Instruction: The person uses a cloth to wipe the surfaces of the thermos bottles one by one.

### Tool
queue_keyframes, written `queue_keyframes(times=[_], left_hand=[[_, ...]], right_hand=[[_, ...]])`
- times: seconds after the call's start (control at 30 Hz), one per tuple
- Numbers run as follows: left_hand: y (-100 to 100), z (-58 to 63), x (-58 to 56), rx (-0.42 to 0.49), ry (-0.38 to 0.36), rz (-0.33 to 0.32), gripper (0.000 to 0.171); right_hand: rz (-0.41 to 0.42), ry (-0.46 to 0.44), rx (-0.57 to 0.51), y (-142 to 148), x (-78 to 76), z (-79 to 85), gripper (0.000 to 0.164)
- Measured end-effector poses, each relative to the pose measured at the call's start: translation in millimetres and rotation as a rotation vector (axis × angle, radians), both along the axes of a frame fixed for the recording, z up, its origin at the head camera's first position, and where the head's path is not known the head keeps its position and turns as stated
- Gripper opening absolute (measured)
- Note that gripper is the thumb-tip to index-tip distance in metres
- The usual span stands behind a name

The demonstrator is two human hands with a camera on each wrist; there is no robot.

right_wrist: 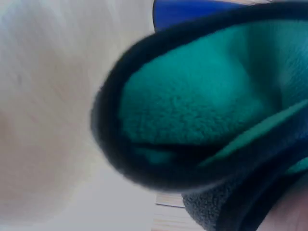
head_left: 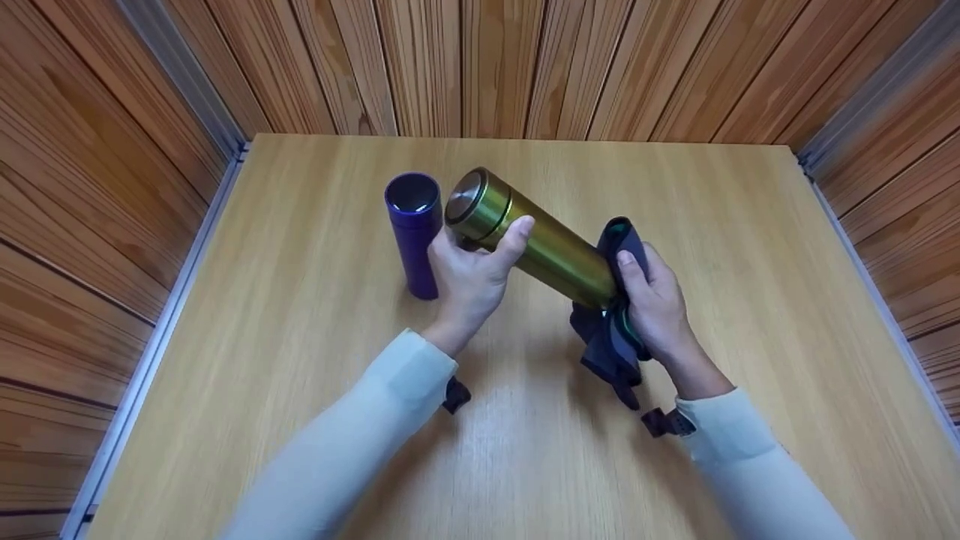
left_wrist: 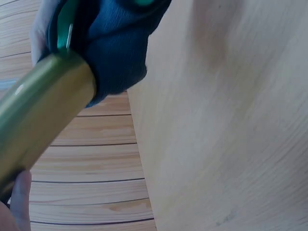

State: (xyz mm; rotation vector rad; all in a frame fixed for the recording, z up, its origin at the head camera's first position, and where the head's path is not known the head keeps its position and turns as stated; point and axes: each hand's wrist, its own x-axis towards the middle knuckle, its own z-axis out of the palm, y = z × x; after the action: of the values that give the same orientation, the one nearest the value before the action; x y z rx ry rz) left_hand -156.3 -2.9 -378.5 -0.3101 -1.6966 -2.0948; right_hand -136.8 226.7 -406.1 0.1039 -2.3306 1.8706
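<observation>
My left hand (head_left: 472,277) grips a gold-green thermos flask (head_left: 559,251) near its capped end, thumb along the side. The flask is tilted in the air, its silver-topped lid up and to the left. At its lower end my right hand (head_left: 660,311) holds a dark grey cloth (head_left: 611,352) with green inside, pressed against the base. In the left wrist view the cloth (left_wrist: 118,48) touches the end of the flask (left_wrist: 43,106). Its fuzzy green side (right_wrist: 202,91) fills much of the right wrist view. The flask's base is hidden by the cloth.
A purple flask (head_left: 416,240) with a dark shiny top stands upright on the wooden table (head_left: 300,360), just left of my left hand. Wood-plank walls (head_left: 495,67) rise behind and at both sides. Small dark wrist devices (head_left: 456,395) hang under both cuffs.
</observation>
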Motion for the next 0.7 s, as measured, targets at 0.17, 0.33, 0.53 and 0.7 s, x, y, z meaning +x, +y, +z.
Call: queue_keyframes(times=[0.17,0.33,0.53,0.7], left_hand=[[5.0,1.2,3.2,0.016,0.032,0.066,0.044],[9.2,3.4,5.7,0.072,-0.002,0.107,0.043],[13.2,3.0,5.9,0.226,-0.083,0.081,0.036],[9.5,3.8,8.0,0.219,-0.126,0.059,0.037]], right_hand=[[-0.169,0.158,0.008,-12.4,6.4,-5.7,0.025],[-0.302,0.249,-0.024,-30.5,16.0,-12.6,0.033],[-0.309,0.264,-0.217,-46.5,23.5,-20.2,0.038],[-0.173,0.134,-0.535,-43.1,25.2,-17.1,0.044]])
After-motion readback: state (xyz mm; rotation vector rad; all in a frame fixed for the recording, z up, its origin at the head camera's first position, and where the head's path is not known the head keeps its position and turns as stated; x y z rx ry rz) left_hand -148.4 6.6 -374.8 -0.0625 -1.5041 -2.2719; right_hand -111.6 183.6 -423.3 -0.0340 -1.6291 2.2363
